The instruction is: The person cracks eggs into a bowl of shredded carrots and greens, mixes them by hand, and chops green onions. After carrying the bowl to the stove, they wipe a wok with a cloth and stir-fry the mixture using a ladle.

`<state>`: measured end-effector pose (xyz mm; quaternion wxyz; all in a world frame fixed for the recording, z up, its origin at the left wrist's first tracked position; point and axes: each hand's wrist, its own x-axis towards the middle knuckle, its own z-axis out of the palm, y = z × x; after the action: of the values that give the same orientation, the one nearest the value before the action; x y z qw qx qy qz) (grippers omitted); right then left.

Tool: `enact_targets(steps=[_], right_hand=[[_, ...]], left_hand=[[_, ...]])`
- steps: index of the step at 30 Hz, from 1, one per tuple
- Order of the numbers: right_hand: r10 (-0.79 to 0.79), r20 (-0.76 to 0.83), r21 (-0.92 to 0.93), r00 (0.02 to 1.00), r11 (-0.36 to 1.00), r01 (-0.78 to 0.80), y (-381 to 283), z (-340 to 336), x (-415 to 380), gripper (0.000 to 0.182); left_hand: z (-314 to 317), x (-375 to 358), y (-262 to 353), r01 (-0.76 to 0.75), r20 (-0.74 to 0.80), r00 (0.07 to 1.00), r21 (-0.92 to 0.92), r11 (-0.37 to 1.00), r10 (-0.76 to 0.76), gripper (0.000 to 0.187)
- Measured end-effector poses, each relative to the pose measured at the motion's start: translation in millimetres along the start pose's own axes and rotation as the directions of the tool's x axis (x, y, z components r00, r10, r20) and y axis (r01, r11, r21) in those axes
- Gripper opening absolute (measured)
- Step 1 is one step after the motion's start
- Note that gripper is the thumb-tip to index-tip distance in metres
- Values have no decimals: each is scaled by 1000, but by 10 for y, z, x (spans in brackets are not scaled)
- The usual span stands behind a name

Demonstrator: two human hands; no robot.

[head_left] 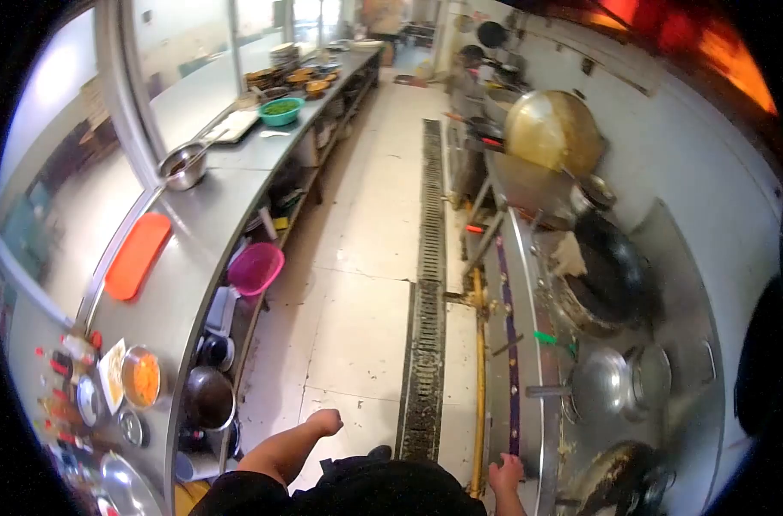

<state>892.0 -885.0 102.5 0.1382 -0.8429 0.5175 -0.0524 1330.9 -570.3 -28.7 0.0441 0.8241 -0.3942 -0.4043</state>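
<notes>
My left hand [327, 421] is out in front of my body, over the pale tiled floor. Its fingers are curled in, and nothing shows in it. Down by the stove's front edge is my right hand [505, 471], holding nothing, its fingers loosely bent and a little apart. Nearest to that hand are the yellow gas pipe [479, 370] and a blackened wok [615, 477] on the stove. A dark bowl [209, 398] stands on the shelf left of my left arm. Neither hand touches any of these.
A steel counter [228, 193] runs along the left, bearing an orange tray [138, 256], a bowl of shredded orange food [142, 377] and bottles. A pink basin [255, 268] juts from the shelf below. A drain grate [430, 258] lines the aisle. Right: a large wok [611, 267] and pots [600, 383].
</notes>
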Motion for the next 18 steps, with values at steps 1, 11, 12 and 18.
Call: enact_targets(steps=[1, 11, 12, 18], right_hand=[[-39, 16, -4, 999, 999, 39, 33, 96, 108, 40], [-139, 873, -31, 467, 940, 339, 176, 1157, 1742, 25], [-123, 895, -32, 430, 942, 335, -1, 1186, 1888, 25], [-208, 873, 62, 441, 944, 323, -1222, 1448, 3187, 26]], left_hand=[[-187, -179, 110, 79, -27, 996, -69, 994, -81, 36], [179, -1570, 4, 615, 62, 740, -468, 635, -670, 37], [242, -1701, -11, 641, 32, 671, -526, 559, -741, 37], [967, -2005, -381, 596, -80, 622, -596, 538, -779, 34]])
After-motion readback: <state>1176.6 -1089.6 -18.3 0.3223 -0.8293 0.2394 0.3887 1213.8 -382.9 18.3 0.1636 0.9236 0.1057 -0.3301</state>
